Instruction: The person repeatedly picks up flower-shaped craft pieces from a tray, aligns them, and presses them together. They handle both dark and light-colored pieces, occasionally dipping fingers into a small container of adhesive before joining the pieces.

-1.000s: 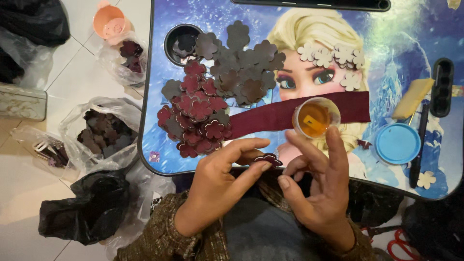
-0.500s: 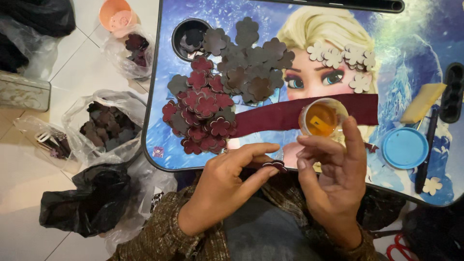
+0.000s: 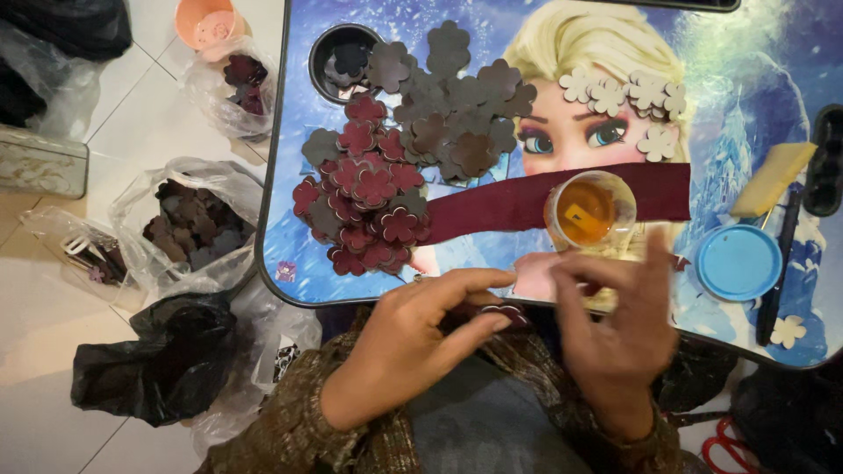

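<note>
Left hand [image 3: 413, 338] grip pinches a dark flower piece [image 3: 502, 312]; right hand [image 3: 615, 329] grip open. Many finished flowers [image 3: 369, 197] piled on desk [image 3: 746, 114], bagged pieces [image 3: 189, 228] left.

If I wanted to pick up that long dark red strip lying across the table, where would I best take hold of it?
Probably at the bare right end of the dark red strip, coming from above and lifting the edge with a fingertip pinch. It lies flat and thin on the table. Its left end runs in among the pile of red flower cut-outs, and the small cup of amber liquid sits at its middle, so those parts are crowded.
</note>
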A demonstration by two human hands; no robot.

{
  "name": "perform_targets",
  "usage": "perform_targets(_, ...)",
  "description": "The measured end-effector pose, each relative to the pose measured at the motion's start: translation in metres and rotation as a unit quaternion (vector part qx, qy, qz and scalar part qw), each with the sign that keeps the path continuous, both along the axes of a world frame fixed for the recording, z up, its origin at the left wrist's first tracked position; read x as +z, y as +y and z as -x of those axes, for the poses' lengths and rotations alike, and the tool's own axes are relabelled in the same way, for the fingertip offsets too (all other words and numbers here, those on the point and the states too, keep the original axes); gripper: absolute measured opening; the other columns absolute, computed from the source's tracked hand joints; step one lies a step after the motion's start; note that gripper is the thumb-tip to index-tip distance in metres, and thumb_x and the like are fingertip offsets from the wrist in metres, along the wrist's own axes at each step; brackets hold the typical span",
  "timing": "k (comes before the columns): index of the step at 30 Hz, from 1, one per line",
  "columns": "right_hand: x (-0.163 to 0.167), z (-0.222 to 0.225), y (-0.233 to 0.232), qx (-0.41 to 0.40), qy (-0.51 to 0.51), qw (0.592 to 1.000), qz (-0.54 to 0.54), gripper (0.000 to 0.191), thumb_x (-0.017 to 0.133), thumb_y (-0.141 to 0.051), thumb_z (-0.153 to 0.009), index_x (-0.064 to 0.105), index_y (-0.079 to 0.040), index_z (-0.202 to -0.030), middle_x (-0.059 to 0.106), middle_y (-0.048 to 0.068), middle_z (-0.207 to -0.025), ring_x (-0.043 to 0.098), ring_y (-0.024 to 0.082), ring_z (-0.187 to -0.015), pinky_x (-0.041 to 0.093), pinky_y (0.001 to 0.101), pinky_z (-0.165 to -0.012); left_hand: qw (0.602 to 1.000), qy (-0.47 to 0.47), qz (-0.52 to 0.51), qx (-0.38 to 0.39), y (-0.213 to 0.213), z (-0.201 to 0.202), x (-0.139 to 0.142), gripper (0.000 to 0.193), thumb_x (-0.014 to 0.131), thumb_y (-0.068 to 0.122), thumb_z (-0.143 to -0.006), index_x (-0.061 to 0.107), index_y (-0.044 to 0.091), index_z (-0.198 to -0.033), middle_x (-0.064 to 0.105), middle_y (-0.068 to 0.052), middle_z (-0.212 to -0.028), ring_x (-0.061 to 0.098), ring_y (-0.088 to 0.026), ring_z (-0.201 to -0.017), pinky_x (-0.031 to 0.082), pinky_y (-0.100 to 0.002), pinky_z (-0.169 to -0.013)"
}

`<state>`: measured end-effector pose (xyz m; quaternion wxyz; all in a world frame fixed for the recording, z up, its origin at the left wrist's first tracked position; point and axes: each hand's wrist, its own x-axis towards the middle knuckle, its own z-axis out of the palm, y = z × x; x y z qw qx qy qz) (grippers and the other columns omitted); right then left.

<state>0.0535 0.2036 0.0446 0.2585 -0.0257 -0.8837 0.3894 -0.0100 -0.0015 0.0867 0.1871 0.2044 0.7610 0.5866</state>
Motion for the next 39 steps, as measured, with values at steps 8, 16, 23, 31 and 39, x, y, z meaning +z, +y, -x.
perform_targets(8, -0.019, -0.039, 0.049, -0.176, -0.017, 0.983, 0.049, 0.062, 0.052, 0.013, -0.113, 0.019, 0.013, -0.164, 0.069, 0.023, -0.108, 0.069, 0.022, -0.093, 0.057, 0.0273, -0.088, 0.956, 0.072, 0.068, 0.275, -0.069, 0.041, 0.017, 0.04, 0.077, 0.009, -0.093, 0.067, 0.008, -0.131, 0.079, -0.004, -0.094, 0.071, -0.006, -0.084, 0.057, -0.024, -0.077)
perform_targets(16, -0.077, -0.055, 0.054, -0.191, 0.028, 0.977, 0.089, 0.059, 0.042, -0.003, -0.12, 0.015, -0.002, -0.172, 0.068, 0.023, -0.105, 0.067, 0.026, -0.091, 0.056, 0.0342, -0.092, 0.973, 0.032, 0.144, 0.177, -0.073, 0.056, 0.022, 0.041, 0.08, 0.014, -0.084, 0.07, 0.011, -0.124, 0.08, -0.005, -0.095, 0.079, -0.011, -0.082, 0.061, -0.028, -0.067)
perform_targets(23, -0.066, -0.025, 0.039, -0.177, 0.032, 0.975, 0.132, 0.067, 0.059, 0.002, -0.115, 0.02, 0.0, -0.168, 0.068, 0.024, -0.106, 0.069, 0.026, -0.09, 0.06, 0.0305, -0.083, 0.919, 0.285, 0.183, 0.203, -0.069, 0.077, 0.023, 0.039, 0.08, 0.018, -0.09, 0.068, 0.009, -0.127, 0.076, -0.009, -0.105, 0.074, -0.024, -0.092, 0.057, -0.037, -0.078)
perform_targets(31, -0.031, -0.006, 0.037, -0.11, 0.04, 0.992, -0.051, 0.03, 0.072, 0.004, -0.103, 0.066, 0.003, -0.132, 0.064, 0.021, -0.127, 0.066, 0.025, -0.112, 0.061, 0.0288, -0.09, 0.914, 0.297, 0.235, 0.145, -0.053, 0.154, 0.0, 0.02, 0.072, 0.022, -0.097, 0.073, 0.013, -0.115, 0.075, -0.011, -0.094, 0.071, -0.031, -0.086, 0.054, -0.044, -0.071)
perform_targets(39, -0.013, -0.002, 0.035, -0.12, 0.008, 0.991, -0.057, 0.03, 0.076, 0.001, -0.102, 0.067, 0.003, -0.13, 0.065, 0.021, -0.128, 0.066, 0.025, -0.111, 0.059, 0.0298, -0.089, 0.898, 0.321, 0.28, 0.111, -0.039, 0.225, -0.037, 0.029, 0.08, 0.025, -0.085, 0.074, 0.01, -0.109, 0.076, -0.012, -0.092, 0.07, -0.036, -0.084, 0.054, -0.048, -0.07)
